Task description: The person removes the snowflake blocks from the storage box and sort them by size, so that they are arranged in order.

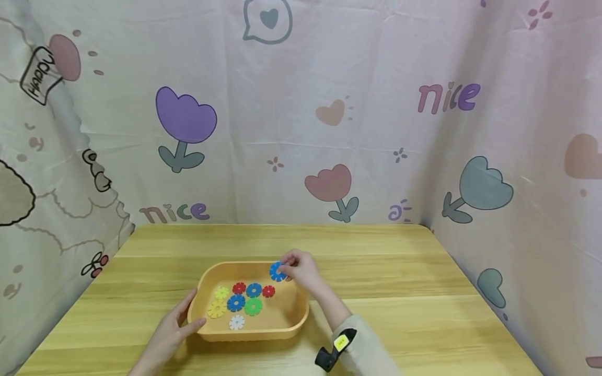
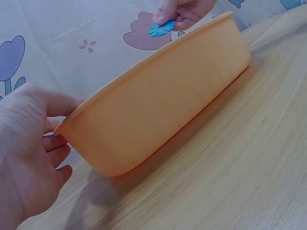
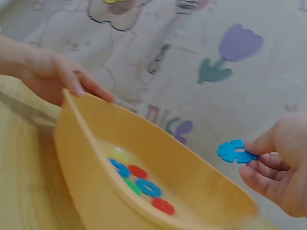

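A blue notched plastic disc [image 1: 277, 271] with a hole in its middle is pinched between the thumb and fingers of my right hand [image 1: 301, 270], above the back right part of an orange basin [image 1: 291, 330]. My left hand [image 1: 173, 328] grips the basin's left end, thumb over the rim and fingers along the outside. In the basin lie several more notched discs: red [image 1: 239, 288], blue [image 1: 236, 303], green [image 1: 253, 306], yellow [image 1: 217, 308] and white [image 1: 236, 322]. The right wrist view shows the held disc [image 3: 236, 151] apart from the basin's rim.
The basin stands on a wooden table [image 1: 395, 313] with light grain. Behind and beside the table hangs a pale curtain [image 1: 263, 104] printed with flowers and words. A black strap with a camera [image 1: 335, 351] sits on the right sleeve.
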`<act>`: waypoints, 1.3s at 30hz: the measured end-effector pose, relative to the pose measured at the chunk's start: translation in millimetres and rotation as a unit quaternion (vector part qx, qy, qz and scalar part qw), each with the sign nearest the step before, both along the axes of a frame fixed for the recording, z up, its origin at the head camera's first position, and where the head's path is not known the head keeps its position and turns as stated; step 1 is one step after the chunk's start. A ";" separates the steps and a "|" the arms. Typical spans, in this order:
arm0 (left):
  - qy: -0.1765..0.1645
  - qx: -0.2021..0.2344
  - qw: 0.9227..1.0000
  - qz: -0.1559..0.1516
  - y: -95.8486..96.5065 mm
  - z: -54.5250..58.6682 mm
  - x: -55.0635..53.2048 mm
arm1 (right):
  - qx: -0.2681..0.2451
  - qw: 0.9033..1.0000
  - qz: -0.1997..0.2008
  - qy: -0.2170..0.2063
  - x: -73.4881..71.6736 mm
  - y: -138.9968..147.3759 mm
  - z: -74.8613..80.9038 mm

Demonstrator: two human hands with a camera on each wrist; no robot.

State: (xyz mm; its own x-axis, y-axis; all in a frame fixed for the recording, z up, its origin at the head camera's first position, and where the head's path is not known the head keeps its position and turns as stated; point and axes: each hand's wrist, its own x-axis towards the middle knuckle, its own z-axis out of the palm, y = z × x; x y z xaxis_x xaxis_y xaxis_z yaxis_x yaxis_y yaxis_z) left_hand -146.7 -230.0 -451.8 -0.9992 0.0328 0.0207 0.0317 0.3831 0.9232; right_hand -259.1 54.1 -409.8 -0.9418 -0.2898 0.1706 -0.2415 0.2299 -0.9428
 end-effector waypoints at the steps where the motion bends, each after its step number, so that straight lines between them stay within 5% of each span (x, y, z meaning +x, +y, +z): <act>1: 0.000 -0.002 1.000 0.001 0.1 0.3 -0.1 | -0.010 1.000 -0.009 -0.004 -2.4 7.6 0.3; 8: -0.014 -0.007 1.000 0.004 -1.2 1.1 1.0 | -0.035 0.993 -0.096 -0.064 -19.6 62.5 -23.7; 14: -0.015 -0.008 1.000 0.009 -1.5 1.5 1.2 | 0.013 0.984 -0.135 -0.115 -29.5 92.6 -54.5; 23: -0.011 0.002 1.000 0.007 0.3 0.6 1.0 | 0.100 0.984 -0.138 -0.051 -24.2 95.0 -66.5; 29: -0.005 0.003 1.000 0.010 0.8 -0.7 2.3 | 0.181 0.971 -0.153 0.017 -20.7 88.0 -67.2; 39: -0.006 0.011 1.000 0.013 1.6 -2.2 1.2 | 0.186 0.968 -0.163 0.039 -20.1 89.8 -69.8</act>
